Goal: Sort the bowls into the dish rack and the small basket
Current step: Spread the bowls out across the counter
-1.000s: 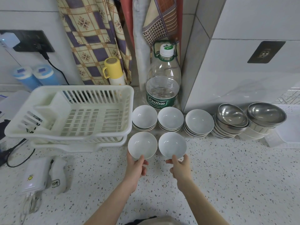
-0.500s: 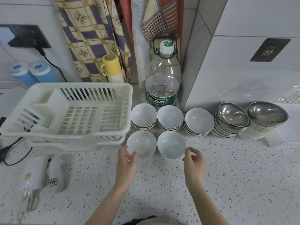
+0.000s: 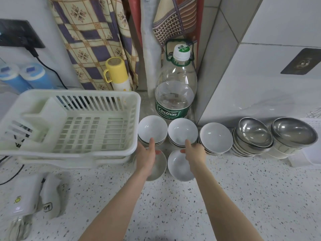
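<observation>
The white dish rack [image 3: 69, 122] stands at the left with nothing in it. Beside it, white bowls sit in three low stacks [image 3: 152, 126] [image 3: 182, 129] [image 3: 216, 138]. Two single white bowls lie in front [image 3: 159, 171] [image 3: 178, 168]. My left hand [image 3: 146, 154] reaches over the front left bowl and pinches the near rim of the left stack's top bowl, thumb inside. My right hand [image 3: 195, 152] pinches the middle stack's top bowl the same way. Two stacks of steel bowls [image 3: 253, 134] [image 3: 293, 133] stand to the right.
A large water bottle [image 3: 175, 101] and a yellow flask [image 3: 118, 73] stand behind the bowls against the wall. White devices [image 3: 24, 199] with a cable lie at the front left. A pale plastic container [image 3: 311, 155] shows at the right edge.
Both hands let go of the two front bowls, pulled back, then reached forward over them to the rims of the left and middle stacks behind.
</observation>
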`<state>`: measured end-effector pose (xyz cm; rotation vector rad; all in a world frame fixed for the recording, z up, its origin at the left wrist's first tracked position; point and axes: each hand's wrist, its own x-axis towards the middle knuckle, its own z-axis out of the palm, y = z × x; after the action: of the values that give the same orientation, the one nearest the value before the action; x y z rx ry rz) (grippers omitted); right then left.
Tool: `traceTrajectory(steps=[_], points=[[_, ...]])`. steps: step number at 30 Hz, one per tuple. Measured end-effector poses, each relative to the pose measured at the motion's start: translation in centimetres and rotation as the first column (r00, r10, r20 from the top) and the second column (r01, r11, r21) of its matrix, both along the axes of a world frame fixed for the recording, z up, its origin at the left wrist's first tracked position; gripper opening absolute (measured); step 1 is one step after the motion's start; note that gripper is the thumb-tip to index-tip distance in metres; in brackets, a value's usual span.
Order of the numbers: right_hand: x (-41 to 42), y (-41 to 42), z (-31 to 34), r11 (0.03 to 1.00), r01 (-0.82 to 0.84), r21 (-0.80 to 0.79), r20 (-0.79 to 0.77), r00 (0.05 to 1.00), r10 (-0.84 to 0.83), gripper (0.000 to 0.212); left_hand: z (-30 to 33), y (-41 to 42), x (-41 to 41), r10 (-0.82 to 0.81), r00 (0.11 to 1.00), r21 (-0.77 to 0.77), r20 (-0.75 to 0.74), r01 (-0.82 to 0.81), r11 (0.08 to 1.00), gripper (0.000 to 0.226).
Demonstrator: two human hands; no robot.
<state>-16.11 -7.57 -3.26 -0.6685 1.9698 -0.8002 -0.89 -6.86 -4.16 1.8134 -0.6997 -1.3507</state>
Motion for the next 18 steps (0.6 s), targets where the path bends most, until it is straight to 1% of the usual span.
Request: traceTrajectory(steps=[2,4,7,10,14,18], points=[[0.4,-0.6,-0.2,1.000,0.013,0.006,-0.002,1.000,-0.013,0.041,-0.1,-0.7,-0.2,0.023,1.000,0.001,-0.021,-0.023,1.000,0.067],[0.7,-1.0,-0.5,0.999,0.053,-0.001,0.004,0.999,-0.053,0.043,-0.4,-1.2,-0.3,0.039,0.999,-0.028,-0.003,-0.039,0.999,0.059],[0.9,-1.3,-0.7,0.995,0.099,-0.017,-0.027,0.995,-0.100,0.034,-0.6,-1.8,-0.4,0.077,0.997,-0.078,0.007,-0.077,0.994,0.049],[1.1,-1.1,-0.7,0.992,0.121,-0.046,-0.056,0.991,-0.124,0.022,-0.4,-1.8,-0.3,0.107,0.994,-0.123,0.005,-0.106,0.987,0.053],[1.7,-0.8,-0.5,0.985,0.146,-0.093,-0.110,0.982,-0.156,0.017,-0.3,-1.5,-0.2,0.114,0.993,-0.134,-0.026,-0.117,0.984,0.062],[2.0,-0.7,-0.2,0.984,0.139,-0.115,-0.157,0.975,-0.156,0.015,-0.1,-1.3,-0.2,0.110,0.994,-0.113,-0.013,-0.110,0.987,0.058]])
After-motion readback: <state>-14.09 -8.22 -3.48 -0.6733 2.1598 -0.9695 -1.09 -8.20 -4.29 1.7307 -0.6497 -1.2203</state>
